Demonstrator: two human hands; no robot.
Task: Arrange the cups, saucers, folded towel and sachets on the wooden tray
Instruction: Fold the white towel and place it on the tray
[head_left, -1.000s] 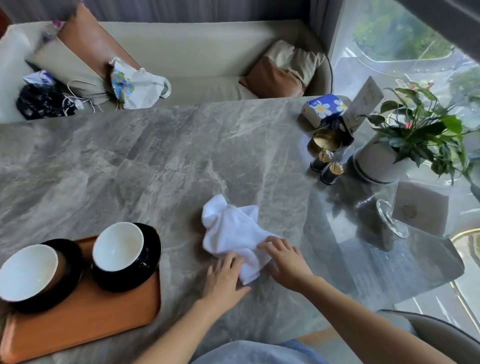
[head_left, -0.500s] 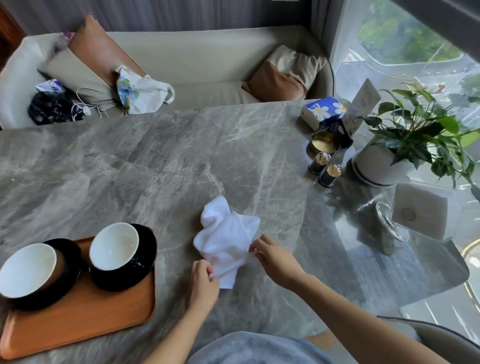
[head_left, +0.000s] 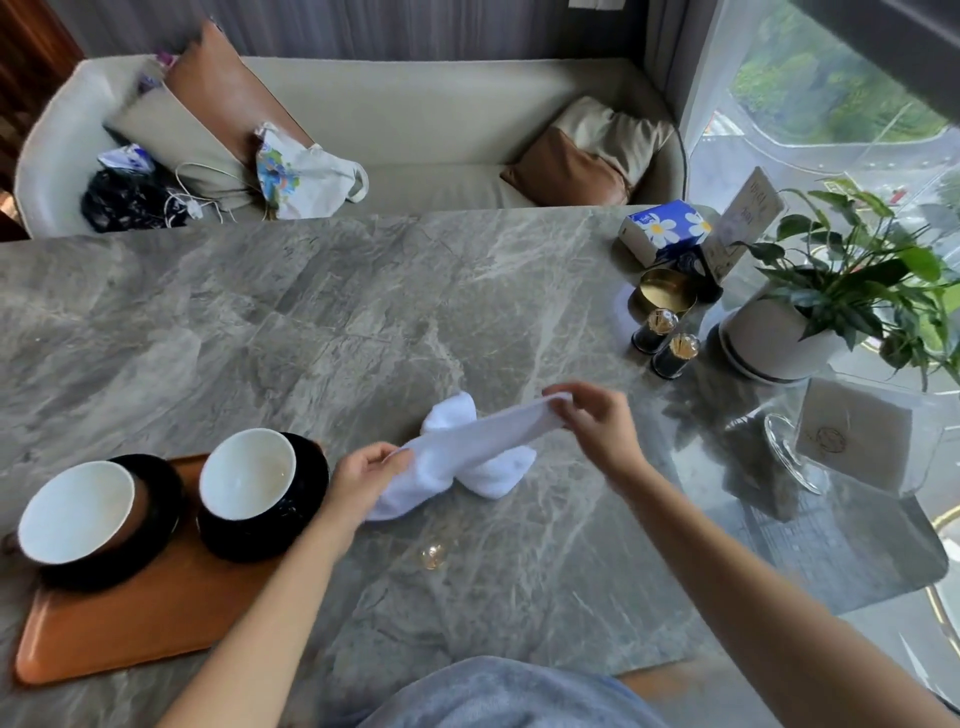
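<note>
My left hand (head_left: 363, 470) pinches one end of the white towel (head_left: 467, 452) between thumb and curled fingers, just beside the nearer saucer; my right hand (head_left: 597, 426) pinches the other end, thumb and fingertips closed on the cloth and raised a little above the tabletop (head_left: 363, 312); the edge I hold runs taut between the two hands, while the rest of the towel hangs in a bunched heap resting on the grey marble. The towel lies off the wooden tray (head_left: 130, 623), to its right.

On the tray stand two white-lined cups, each on its own black saucer; the left cup (head_left: 78, 512) sits on the left saucer (head_left: 161, 525) by the tray's far left end; the right cup (head_left: 247, 473) sits on the right saucer (head_left: 309, 493), which overhangs the tray's far right corner; both cups are upright.

At the far right of the tabletop stand a blue tissue box (head_left: 662, 231) with daisies, a brass bowl (head_left: 667, 296), two small dark toothpick holders (head_left: 654, 330) side by side, a potted plant (head_left: 831, 291) in a white pot and a clear napkin holder (head_left: 852, 436); behind the tabletop runs a pale sofa (head_left: 415, 119) with cushions and a printed tote bag (head_left: 306, 176).
</note>
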